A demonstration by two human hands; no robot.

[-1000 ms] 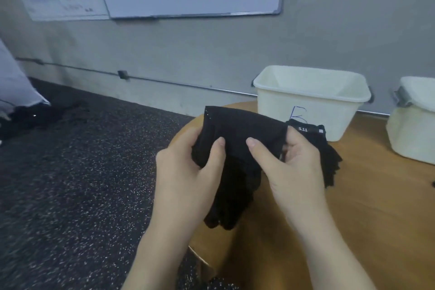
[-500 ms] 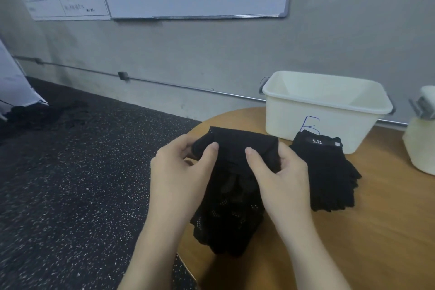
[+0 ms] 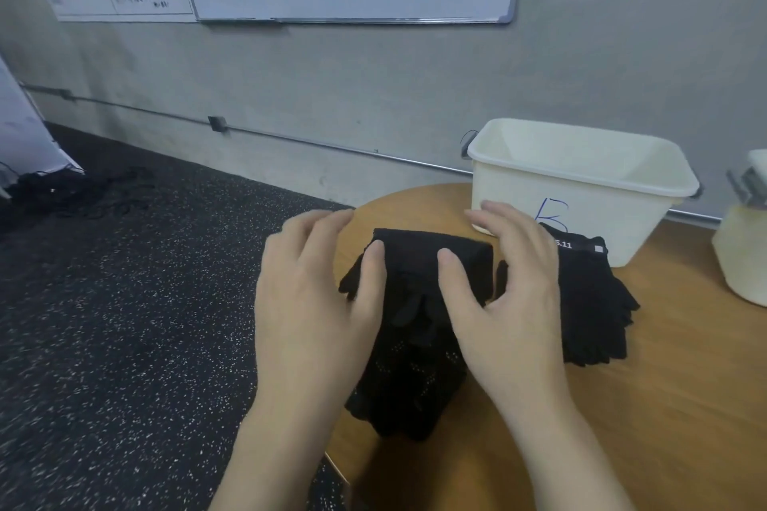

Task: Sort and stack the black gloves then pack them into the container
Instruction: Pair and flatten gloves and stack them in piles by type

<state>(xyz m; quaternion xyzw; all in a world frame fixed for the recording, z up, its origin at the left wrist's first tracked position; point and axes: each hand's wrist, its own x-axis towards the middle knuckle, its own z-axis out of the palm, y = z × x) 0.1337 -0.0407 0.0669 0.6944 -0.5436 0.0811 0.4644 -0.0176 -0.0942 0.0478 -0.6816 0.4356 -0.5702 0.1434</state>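
My left hand [image 3: 315, 303] lies spread, fingers relaxed and gripping nothing, its thumb pressing down on the near stack [image 3: 419, 328] of black gloves that sits between my two hands on the table [image 3: 664, 407]. My right hand [image 3: 510, 303] is just as loose, thumb on the same stack, fingers reaching past its far edge. Just beyond my right hand lies the second stack [image 3: 597, 303], flat, labelled cuff toward the bin [image 3: 581, 195]. That bin stands right behind it, and what I can see of its inside holds no gloves. So I'd say the sorting and stacking look nearly done, and all the packing is still ahead.
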